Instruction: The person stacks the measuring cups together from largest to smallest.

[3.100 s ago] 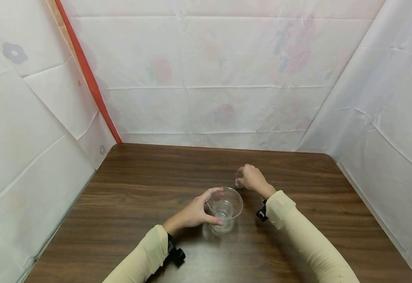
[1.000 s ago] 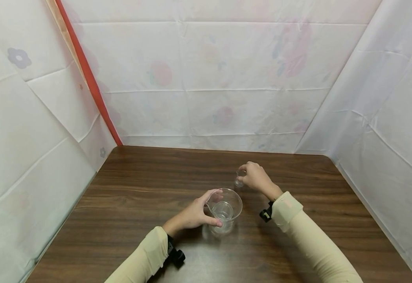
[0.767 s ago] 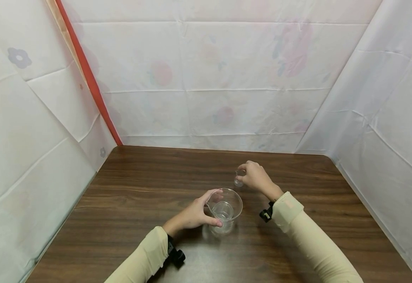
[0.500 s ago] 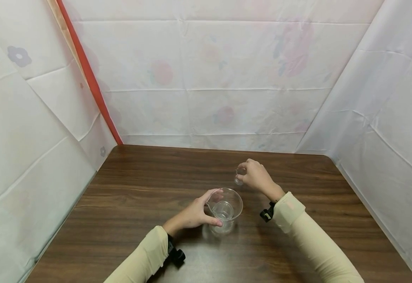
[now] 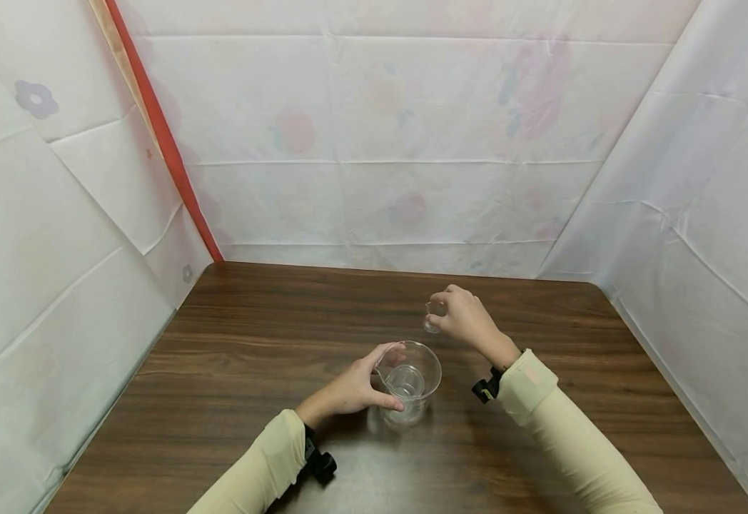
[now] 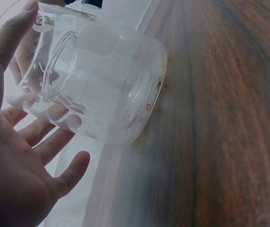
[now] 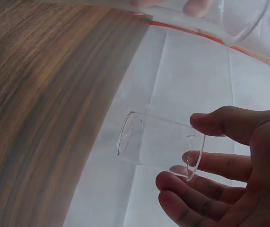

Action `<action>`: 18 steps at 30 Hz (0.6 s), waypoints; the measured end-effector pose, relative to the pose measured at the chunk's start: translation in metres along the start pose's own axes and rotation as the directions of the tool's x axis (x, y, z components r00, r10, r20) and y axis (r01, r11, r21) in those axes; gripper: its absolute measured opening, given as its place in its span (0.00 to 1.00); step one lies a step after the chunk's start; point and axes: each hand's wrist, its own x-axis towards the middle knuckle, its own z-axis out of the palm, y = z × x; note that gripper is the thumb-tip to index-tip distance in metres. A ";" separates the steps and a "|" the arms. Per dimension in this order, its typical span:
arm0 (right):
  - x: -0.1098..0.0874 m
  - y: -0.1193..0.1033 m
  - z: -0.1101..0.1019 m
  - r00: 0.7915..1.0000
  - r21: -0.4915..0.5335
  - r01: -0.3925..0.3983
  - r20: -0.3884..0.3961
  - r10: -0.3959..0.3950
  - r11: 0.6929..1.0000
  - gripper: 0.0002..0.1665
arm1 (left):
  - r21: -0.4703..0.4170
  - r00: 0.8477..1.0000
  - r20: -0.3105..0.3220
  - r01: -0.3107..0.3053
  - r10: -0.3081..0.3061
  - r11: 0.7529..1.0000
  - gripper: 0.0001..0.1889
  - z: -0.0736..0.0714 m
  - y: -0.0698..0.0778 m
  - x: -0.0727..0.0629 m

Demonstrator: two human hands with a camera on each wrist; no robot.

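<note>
My left hand (image 5: 355,385) grips a large clear glass beaker (image 5: 422,400) upright at the middle of the table, thumb on the near side and fingers round the far side. A smaller glass vessel (image 6: 59,66) shows nested inside this beaker. Just beyond and to the right, my right hand (image 5: 470,321) pinches a small glass beaker (image 7: 158,142) near its rim, between thumb and fingertips. In the right wrist view, the base of the small beaker hangs apart from the table surface. Nothing shows inside the small beaker.
The dark wood-grain table (image 5: 252,343) fills the lower part of the head view. White patterned curtains (image 5: 374,143) stand along its back and both sides, with a red strip (image 5: 162,132) at the left back corner. Black wrist cameras are strapped to both wrists.
My right hand has risen slightly and moved a little away, lifting the small beaker with it; the right forearm has shifted a bit right. The left hand keeps the large beaker in place.
</note>
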 end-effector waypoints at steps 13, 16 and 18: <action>-0.003 -0.008 -0.007 0.999 0.023 0.024 -0.022 -0.023 0.999 0.21 | 0.017 1.000 -0.006 0.018 -0.018 1.000 0.49 -0.001 0.002 -0.001; -0.004 -0.010 -0.009 0.999 0.029 0.028 -0.024 -0.027 0.999 0.21 | 0.021 1.000 -0.007 0.021 -0.021 1.000 0.49 -0.001 0.001 -0.001; -0.005 -0.012 -0.010 0.999 0.032 0.030 -0.030 -0.029 0.999 0.21 | 0.021 1.000 -0.008 0.021 -0.021 1.000 0.49 -0.001 0.001 -0.001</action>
